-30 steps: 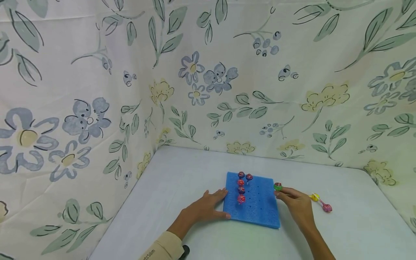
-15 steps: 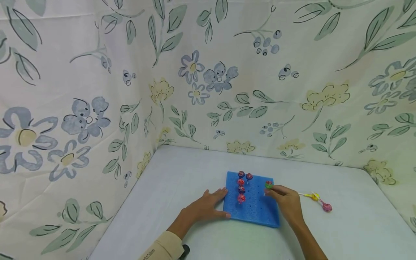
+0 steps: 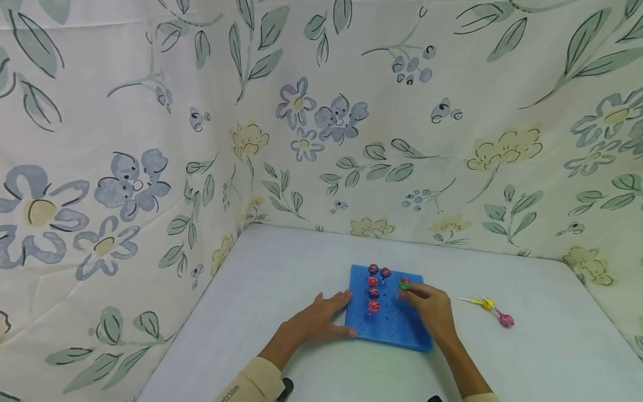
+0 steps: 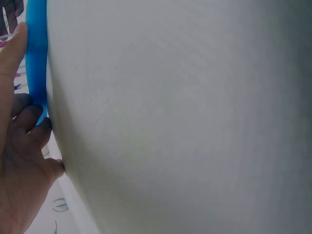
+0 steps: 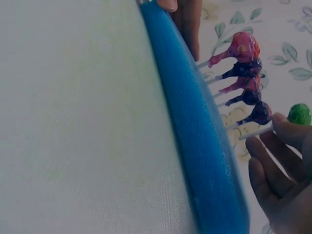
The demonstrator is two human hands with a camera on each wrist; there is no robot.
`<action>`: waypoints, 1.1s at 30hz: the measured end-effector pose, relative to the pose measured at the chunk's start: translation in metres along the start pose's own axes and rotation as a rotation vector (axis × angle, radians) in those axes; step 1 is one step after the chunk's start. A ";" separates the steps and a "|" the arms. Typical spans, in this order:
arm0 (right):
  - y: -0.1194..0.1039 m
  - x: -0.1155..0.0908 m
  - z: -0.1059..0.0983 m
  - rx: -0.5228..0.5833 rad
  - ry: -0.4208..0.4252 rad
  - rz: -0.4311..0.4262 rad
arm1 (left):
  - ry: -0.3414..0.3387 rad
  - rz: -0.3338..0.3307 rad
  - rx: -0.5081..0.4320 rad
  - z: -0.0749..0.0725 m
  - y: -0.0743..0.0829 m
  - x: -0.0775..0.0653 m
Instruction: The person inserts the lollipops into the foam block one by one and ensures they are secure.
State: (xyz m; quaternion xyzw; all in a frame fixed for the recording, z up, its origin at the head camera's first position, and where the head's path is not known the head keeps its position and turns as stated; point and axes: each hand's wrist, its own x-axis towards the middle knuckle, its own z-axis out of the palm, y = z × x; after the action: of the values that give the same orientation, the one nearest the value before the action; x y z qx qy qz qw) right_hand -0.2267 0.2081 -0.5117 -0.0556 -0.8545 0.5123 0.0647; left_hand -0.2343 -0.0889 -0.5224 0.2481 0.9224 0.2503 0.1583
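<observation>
In the head view, my right hand (image 3: 433,308) pinches a green-wrapped lollipop (image 3: 404,283) by its white stick, above the right half of a blue foam board (image 3: 389,332). The right wrist view shows the stick slanting toward the board, its tip near the top surface; whether it touches, I cannot tell. Several wrapped lollipops stand upright in the board: a column on the left, ending in a pink one (image 3: 373,307), and one dark lollipop (image 3: 385,272) beside the column's far end. My left hand (image 3: 326,319) rests against the board's left edge, thumb at its near corner.
A yellow lollipop (image 3: 487,304) and a pink lollipop (image 3: 505,320) lie on the white table (image 3: 291,251) right of the board. Small holes dot the board's surface. Flower-patterned cloth (image 3: 382,184) hangs behind the table and at its left.
My right hand has carried the green lollipop leftward from beside the board's right edge to above the board. The yellow lollipop's stick has come into view. My left hand stays in place.
</observation>
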 end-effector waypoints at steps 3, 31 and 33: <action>-0.001 0.002 0.004 0.011 0.004 0.004 | 0.001 -0.003 -0.002 0.000 0.000 0.000; -0.005 0.013 0.028 0.049 -0.022 -0.038 | -0.007 0.015 0.008 -0.001 0.000 0.000; -0.005 0.014 0.029 0.052 -0.029 -0.036 | -0.008 0.015 0.009 -0.002 0.000 0.000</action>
State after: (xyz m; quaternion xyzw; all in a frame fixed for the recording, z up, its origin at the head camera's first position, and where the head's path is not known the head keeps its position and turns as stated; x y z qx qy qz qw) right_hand -0.2454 0.1826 -0.5204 -0.0313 -0.8426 0.5340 0.0629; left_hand -0.2347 -0.0897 -0.5211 0.2567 0.9210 0.2463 0.1589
